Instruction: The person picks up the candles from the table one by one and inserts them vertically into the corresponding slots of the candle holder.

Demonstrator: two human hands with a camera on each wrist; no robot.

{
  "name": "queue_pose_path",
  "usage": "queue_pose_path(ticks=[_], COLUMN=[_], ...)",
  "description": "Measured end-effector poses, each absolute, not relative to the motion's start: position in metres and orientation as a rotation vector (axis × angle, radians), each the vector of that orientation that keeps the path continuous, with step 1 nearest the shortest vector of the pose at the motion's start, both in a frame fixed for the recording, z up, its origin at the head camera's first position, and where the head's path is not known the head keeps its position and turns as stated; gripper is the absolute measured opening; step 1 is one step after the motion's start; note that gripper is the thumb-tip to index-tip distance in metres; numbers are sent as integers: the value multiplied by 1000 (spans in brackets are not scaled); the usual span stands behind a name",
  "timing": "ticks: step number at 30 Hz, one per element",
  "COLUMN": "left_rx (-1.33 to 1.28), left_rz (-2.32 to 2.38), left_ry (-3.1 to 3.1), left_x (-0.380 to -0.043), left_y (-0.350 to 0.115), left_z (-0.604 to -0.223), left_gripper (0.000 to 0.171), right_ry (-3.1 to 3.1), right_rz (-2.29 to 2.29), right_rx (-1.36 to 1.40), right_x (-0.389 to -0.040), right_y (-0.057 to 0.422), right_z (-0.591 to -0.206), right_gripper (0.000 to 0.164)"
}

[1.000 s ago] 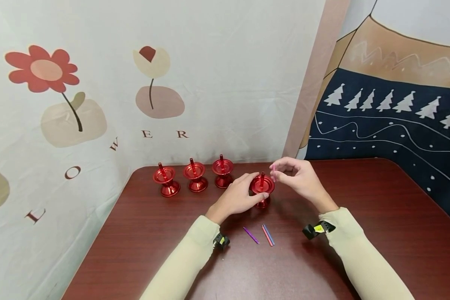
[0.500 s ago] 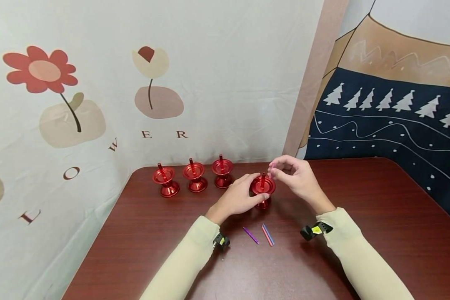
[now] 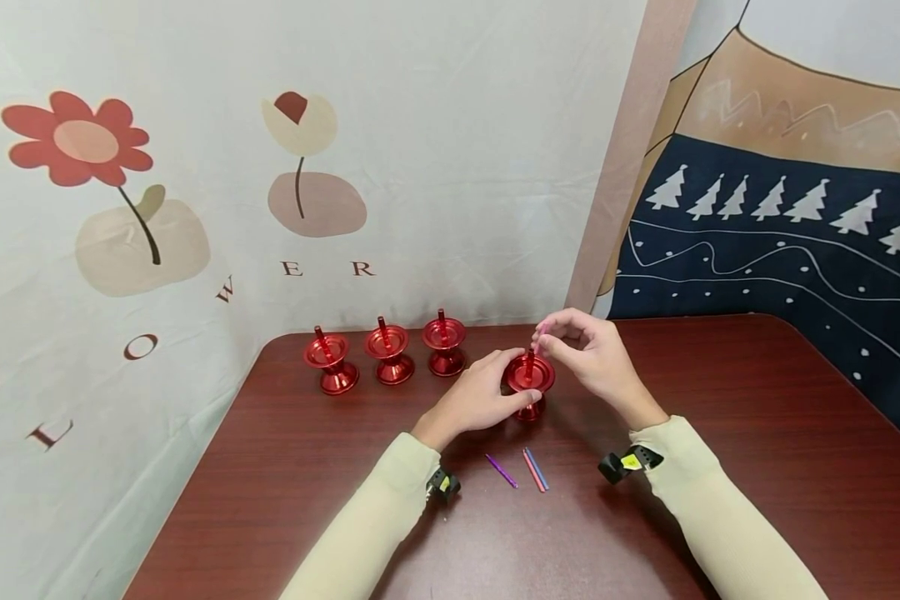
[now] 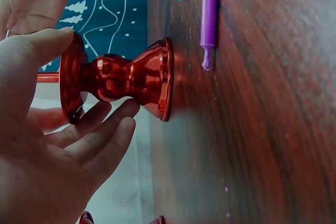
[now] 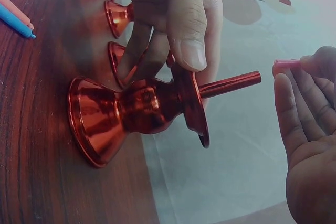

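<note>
My left hand (image 3: pixel 483 392) grips a shiny red metal candle holder (image 3: pixel 531 375) around its dish, thumb on the near rim and fingers at the far side. The holder stands upright on the table, a thin tube (image 5: pixel 231 84) rising from its dish. Between thumb and fingertips my right hand (image 3: pixel 596 358) pinches a slim pink candle (image 5: pixel 287 64). In the right wrist view the candle's end is a short gap away from the tube's tip. Most of the candle is hidden by the fingers.
Several more matching red holders, such as the leftmost holder (image 3: pixel 330 358), stand in a row at the back left. A purple candle (image 3: pixel 501 471), a coral candle (image 3: pixel 532 472) and a blue candle (image 3: pixel 538 468) lie on the brown table (image 3: pixel 307 467). A printed cloth (image 3: pixel 450 167) hangs behind.
The right hand has moved slightly left with the pink candle, closer to the tube. The holder in the left hand has shifted a little to the right and nearer.
</note>
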State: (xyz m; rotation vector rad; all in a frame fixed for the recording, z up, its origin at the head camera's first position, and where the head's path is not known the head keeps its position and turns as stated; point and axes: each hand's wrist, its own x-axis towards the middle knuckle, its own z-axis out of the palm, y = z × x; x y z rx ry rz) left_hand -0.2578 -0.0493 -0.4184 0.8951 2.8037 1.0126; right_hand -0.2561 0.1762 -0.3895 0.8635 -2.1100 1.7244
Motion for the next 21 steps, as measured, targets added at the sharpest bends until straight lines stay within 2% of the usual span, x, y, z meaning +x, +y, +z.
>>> queue_pose_path(ticks=[21], left_rx=[920], left_rz=[985], left_ry=[2781], left_x=[-256], left_y=[-48], left_z=[-416], left_gripper=[74], right_ry=[-2129], right_rz=[1696], right_rx=[859], right_x=[-258], right_y=[174], right_z=[-392], right_gripper=[15])
